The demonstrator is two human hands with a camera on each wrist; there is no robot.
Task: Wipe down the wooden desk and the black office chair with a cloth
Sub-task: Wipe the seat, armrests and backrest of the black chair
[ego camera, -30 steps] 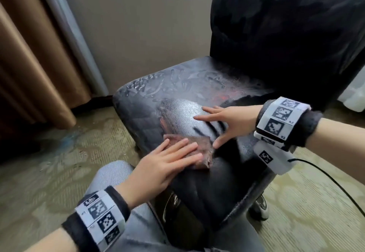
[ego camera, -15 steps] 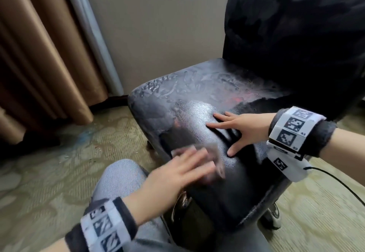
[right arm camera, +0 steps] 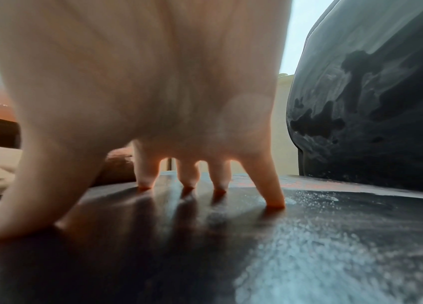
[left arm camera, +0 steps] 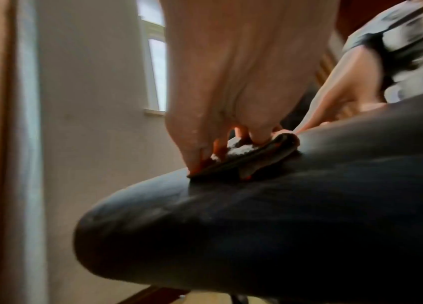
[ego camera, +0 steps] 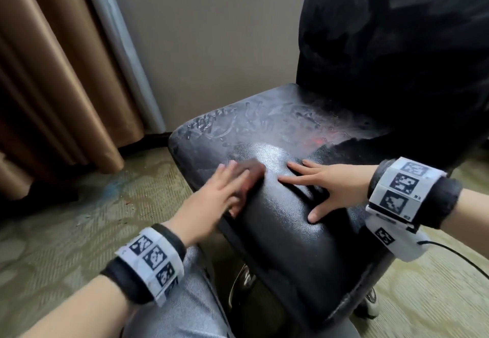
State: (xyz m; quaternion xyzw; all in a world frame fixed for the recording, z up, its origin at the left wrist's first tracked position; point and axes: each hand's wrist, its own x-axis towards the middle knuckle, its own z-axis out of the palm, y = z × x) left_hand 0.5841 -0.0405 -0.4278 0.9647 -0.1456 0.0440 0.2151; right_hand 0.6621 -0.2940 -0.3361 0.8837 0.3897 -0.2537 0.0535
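Note:
The black office chair's seat [ego camera: 277,131] fills the middle of the head view, dusty and streaked at the back, shiny near the front. My left hand [ego camera: 222,194] lies flat on a dark folded cloth [ego camera: 251,172] and presses it onto the seat's front left. In the left wrist view the cloth [left arm camera: 252,162] sits under my left hand [left arm camera: 231,131], with straight fingers on it. My right hand [ego camera: 325,186] rests spread on the seat just right of the cloth; its fingertips [right arm camera: 272,202] touch the leather. The wooden desk is out of sight.
The tall black backrest [ego camera: 397,46] rises at the right, smeared with dust. Brown curtains [ego camera: 53,72] hang at the left beside a grey wall [ego camera: 211,33]. Patterned carpet [ego camera: 66,231] surrounds the chair. My knee in grey trousers [ego camera: 190,298] is against the seat's front. A cable [ego camera: 455,255] trails from my right wrist.
My left hand has slid the cloth from the seat's front edge back and up across the seat. My right hand has stayed planted on the seat.

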